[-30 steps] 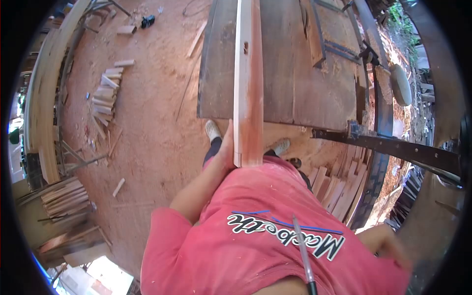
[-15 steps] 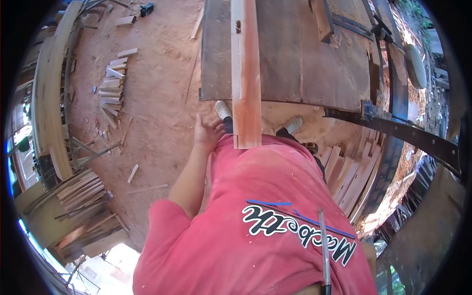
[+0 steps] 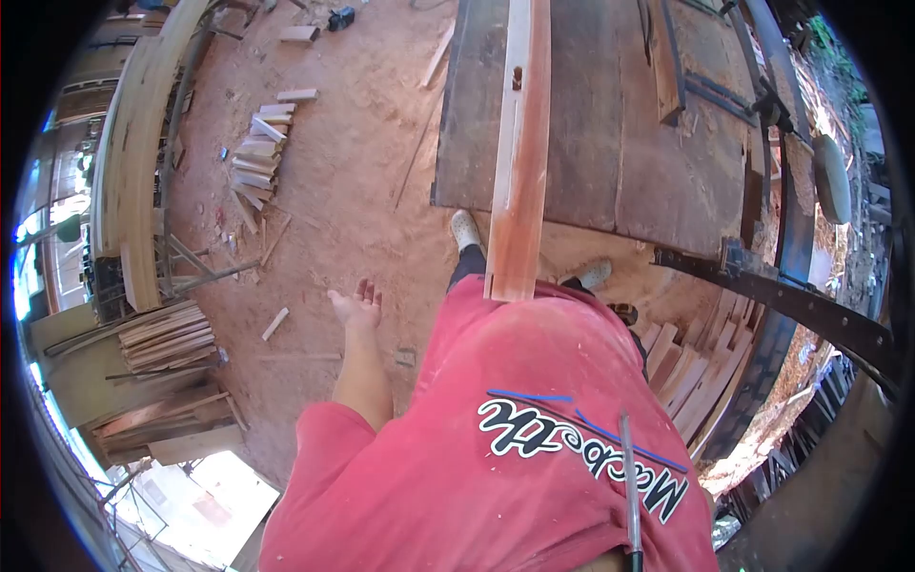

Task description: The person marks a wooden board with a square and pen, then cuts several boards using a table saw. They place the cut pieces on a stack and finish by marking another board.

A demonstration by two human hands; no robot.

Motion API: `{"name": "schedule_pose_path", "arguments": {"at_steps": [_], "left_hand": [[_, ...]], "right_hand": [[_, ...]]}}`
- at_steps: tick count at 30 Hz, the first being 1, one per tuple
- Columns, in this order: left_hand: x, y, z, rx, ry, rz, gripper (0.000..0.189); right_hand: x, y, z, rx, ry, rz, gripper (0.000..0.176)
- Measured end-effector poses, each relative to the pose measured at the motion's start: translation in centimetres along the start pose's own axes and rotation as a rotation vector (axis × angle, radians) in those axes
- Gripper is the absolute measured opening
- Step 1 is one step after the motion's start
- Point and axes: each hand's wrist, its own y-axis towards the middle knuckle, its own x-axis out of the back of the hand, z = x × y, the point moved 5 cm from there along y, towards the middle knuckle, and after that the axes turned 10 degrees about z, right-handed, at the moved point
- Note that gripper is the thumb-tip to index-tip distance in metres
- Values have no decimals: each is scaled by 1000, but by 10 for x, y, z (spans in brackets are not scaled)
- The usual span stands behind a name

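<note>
My left hand is held out over the sandy ground, empty, with its fingers apart. To its right a long reddish-brown wooden board lies on the dark worktable. The board's near end overhangs the table edge and reaches the front of my red shirt. A slot or dark knot shows in the pale strip along the board's left side. My right hand is not visible; my body hides that side.
Short wood offcuts lie in a row on the ground at left. Long planks and stacked slats stand at far left. A dark metal beam juts in at right, above more boards.
My left hand has moved left and down, away from the board and my shirt. The view has shifted, so the board and table appear farther right.
</note>
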Motion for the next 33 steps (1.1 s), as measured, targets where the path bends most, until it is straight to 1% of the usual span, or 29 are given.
{"name": "schedule_pose_path", "arguments": {"at_steps": [3, 4, 6, 7, 9, 10, 11, 12, 13, 14, 15, 16, 17, 18, 19, 20, 21, 22, 23, 25, 26, 27, 28, 29, 30, 31, 33], "left_hand": [[-4, 6, -2, -28, -8, 12, 90], [-15, 7, -3, -25, -16, 30, 90], [-33, 7, -16, -126, 195, -12, 83], [-56, 3, -17, -127, 187, 9, 83], [-113, -8, -32, -344, 268, 303, 73], [-132, -9, -34, -341, 259, 321, 73], [-162, -14, -38, -402, 387, 493, 69], [-194, -15, -38, -462, 518, 681, 66], [-208, -1, -37, -570, 568, 746, 63], [-213, 29, -28, -666, 621, 843, 61], [-195, 93, -2, -844, 516, 1139, 53], [-219, 63, -2, -628, 629, 1132, 51], [-245, 22, -3, -403, 757, 1111, 52], [-270, -23, -3, -194, 886, 1085, 54], [-255, -9, 21, -64, 1173, 1098, 62], [-257, -58, 30, 76, 1549, 1016, 71], [-252, -95, 40, 448, 1701, 1089, 79], [-246, -93, 58, 489, 1748, 1036, 80], [-239, -93, 76, 526, 1779, 976, 82], [-241, -123, 99, 188, 1818, 1087, 76], [-238, -106, 111, 356, 1637, 1263, 70], [-241, -118, 111, 352, 1634, 1277, 70], [-248, -140, 107, 221, 1682, 1260, 70], [-253, -150, 105, 93, 1725, 1239, 70], [-241, -96, 122, -31, 1638, 1256, 71], [-247, -111, 124, -23, 1634, 1253, 71], [-264, -151, 120, -169, 1606, 1194, 73]], "right_hand": [[7, -4, 4, 32, -29, -13, 18], [8, -7, 8, 47, -43, -20, 18], [11, -12, 15, 84, -72, -45, 17], [15, -17, 19, 107, -94, -59, 17], [25, -30, 32, 172, -154, -108, 16], [35, -39, 39, 201, -192, -159, 16], [46, -55, 45, 214, -238, -248, 15], [62, -67, 50, 185, -226, -386, 12], [90, -85, 59, 152, -213, -550, 11], [110, -108, 75, 90, -513, -838, 11], [117, -129, 93, 91, -509, -1031, 21], [114, -152, 117, 96, -615, -1156, 20], [102, -172, 143, 217, -714, -1373, 20], [85, -190, 145, 435, -831, -1696, 17], [69, -208, 142, 559, -923, -2054, 15], [55, -224, 132, 688, -1087, -2298, 10], [43, -239, 116, 615, -1074, -2579, 8], [34, -252, 103, 555, -1042, -2837, 8], [34, -266, 101, 546, -1074, -2856, 8], [34, -299, 83, 584, -684, -3162, 11], [40, -322, 68, 542, -566, -3127, 18], [45, -342, 54, 499, -450, -3090, 27], [51, -348, 59, 497, -459, -3098, 27], [61, -349, 68, -24, -413, -3162, 34], [71, -353, 73, -550, -350, -3130, 41], [78, -364, 67, -553, -357, -3122, 41], [93, -384, 45, -865, -362, -3077, 50]]}}
